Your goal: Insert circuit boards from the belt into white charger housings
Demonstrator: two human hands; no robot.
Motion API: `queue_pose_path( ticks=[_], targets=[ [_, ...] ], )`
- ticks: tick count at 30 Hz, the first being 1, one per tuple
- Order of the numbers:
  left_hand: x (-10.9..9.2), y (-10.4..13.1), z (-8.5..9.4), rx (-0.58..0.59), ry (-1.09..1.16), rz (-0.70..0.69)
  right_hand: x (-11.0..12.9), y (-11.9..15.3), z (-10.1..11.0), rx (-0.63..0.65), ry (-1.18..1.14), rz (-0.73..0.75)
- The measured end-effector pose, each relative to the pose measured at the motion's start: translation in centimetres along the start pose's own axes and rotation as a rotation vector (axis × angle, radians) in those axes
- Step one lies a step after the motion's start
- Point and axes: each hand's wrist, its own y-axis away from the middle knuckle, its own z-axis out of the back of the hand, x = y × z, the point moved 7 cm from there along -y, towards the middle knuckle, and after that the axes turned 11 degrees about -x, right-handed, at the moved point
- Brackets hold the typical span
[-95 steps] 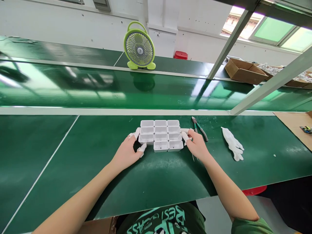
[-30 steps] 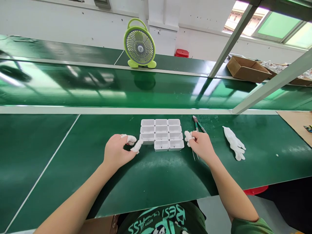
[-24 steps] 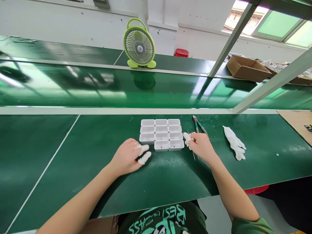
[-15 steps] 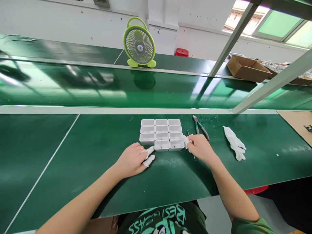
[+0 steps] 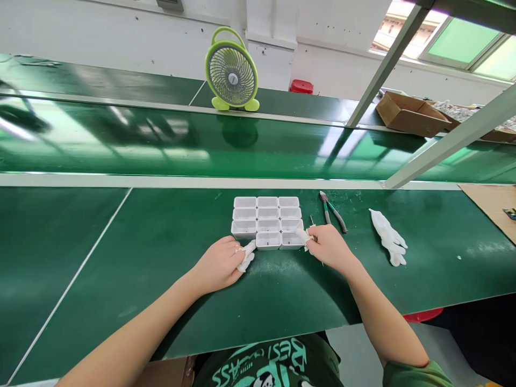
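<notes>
— Where are the hands?

— Both rest on the green table (image 5: 121,252), at the near corners of a block of small white boxes (image 5: 266,223). The left hand (image 5: 220,264) lies curled, its covered fingertips (image 5: 246,252) just beside the gap at the block's near left corner, holding nothing I can make out.

— And the right hand?

— The right hand (image 5: 329,247) pinches a thin pin (image 5: 312,221) and its covered fingertips touch the nearest box on the right.

— What else is about?

— Pliers (image 5: 332,210) just beyond the right hand, a white glove (image 5: 387,236) further right, a green fan (image 5: 233,75) on the far bench, a cardboard box (image 5: 411,113) well apart.
</notes>
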Motion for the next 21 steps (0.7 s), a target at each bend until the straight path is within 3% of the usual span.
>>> queue_pose_path(
  ticks=[21],
  targets=[
    [0.0,-0.05,0.06,0.015,0.007,-0.021,0.16,0.06,0.14,-0.005,-0.007,0.006]
  ],
)
